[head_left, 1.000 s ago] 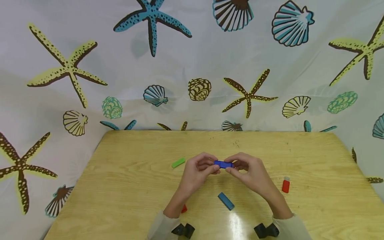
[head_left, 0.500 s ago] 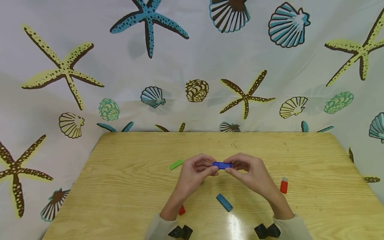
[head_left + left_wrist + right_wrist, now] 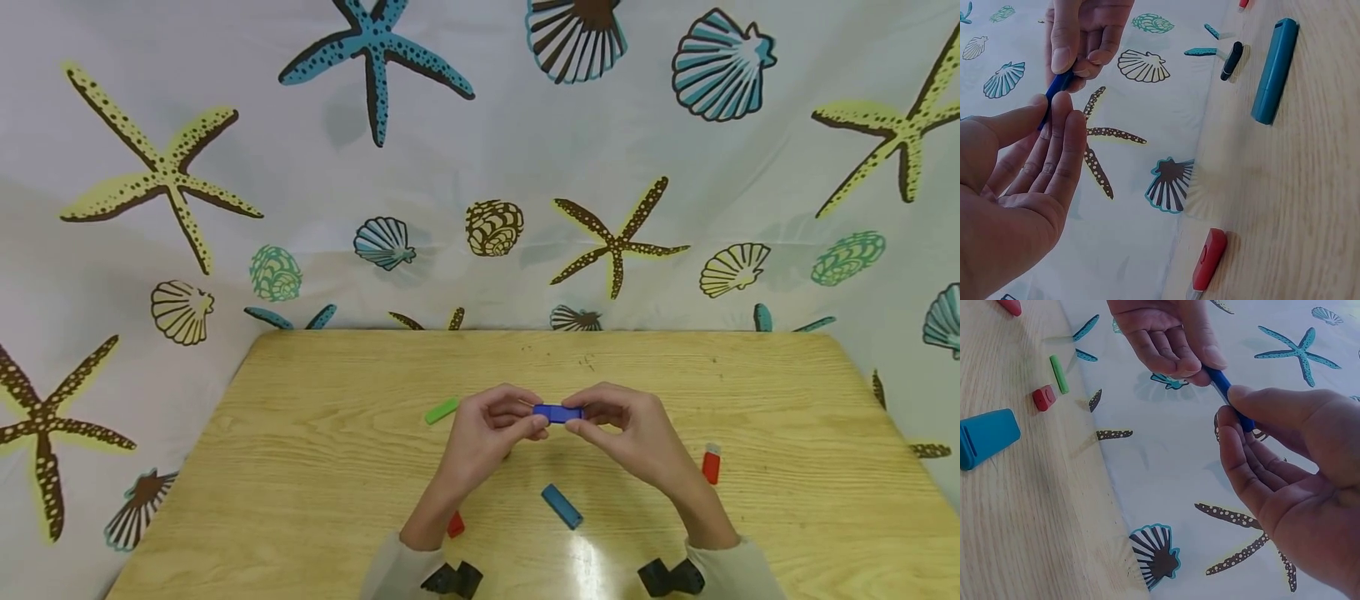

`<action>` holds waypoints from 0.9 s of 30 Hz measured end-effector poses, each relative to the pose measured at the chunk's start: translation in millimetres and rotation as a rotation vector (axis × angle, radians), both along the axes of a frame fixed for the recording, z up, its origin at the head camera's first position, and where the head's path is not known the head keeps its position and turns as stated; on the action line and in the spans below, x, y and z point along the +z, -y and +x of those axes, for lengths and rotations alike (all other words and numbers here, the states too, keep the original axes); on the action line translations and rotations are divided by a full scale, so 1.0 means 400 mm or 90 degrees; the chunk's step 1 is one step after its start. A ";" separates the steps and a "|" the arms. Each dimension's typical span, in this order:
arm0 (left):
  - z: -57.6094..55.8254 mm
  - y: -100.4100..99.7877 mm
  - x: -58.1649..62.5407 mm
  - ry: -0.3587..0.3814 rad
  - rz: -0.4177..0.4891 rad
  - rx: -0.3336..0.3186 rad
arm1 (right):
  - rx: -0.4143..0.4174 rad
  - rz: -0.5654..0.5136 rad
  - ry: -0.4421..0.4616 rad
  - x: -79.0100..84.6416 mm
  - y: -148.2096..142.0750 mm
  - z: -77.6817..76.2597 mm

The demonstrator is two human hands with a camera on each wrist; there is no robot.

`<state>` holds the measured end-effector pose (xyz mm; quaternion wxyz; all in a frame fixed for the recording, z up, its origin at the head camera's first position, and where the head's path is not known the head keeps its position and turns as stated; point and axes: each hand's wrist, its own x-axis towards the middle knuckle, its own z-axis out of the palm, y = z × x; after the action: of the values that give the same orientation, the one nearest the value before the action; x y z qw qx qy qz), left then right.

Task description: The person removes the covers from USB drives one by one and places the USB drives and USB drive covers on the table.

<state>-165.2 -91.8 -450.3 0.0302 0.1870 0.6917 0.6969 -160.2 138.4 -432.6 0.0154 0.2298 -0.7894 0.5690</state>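
A slim blue USB stick (image 3: pixel 557 413) is held level above the table, a seam showing across its body. My left hand (image 3: pixel 483 433) pinches its left end between thumb and fingers. At the other end, my right hand (image 3: pixel 630 429) pinches it the same way. The wrist views show the blue USB stick (image 3: pixel 1058 87) bridging both sets of fingertips, its two ends partly covered by them. Below the hands, a teal stick-shaped piece (image 3: pixel 562 507) lies on the wooden table (image 3: pixel 330 483).
A red USB stick (image 3: pixel 711 464) with a metal plug lies to the right. Beyond the left hand is a green piece (image 3: pixel 442 410). Another red piece (image 3: pixel 455 524) is partly hidden by the left forearm. A patterned cloth (image 3: pixel 450 167) hangs behind the table.
The head view has shifted slightly. Both hands keep the same pinch on the blue USB stick, and the pieces on the table have not moved.
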 end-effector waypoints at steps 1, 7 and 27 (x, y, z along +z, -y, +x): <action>0.000 0.002 0.001 0.002 -0.002 -0.002 | 0.003 0.000 0.000 0.000 -0.001 0.000; -0.010 0.051 0.006 -0.004 0.034 0.055 | -0.023 -0.004 -0.019 0.008 -0.037 0.000; -0.027 0.078 -0.009 -0.010 0.006 0.093 | -0.133 0.000 -0.035 -0.017 -0.072 -0.025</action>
<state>-176.1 -122.9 -453.8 -0.0271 0.1417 0.7005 0.6989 -170.1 167.2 -439.5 0.0966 0.1621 -0.8081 0.5580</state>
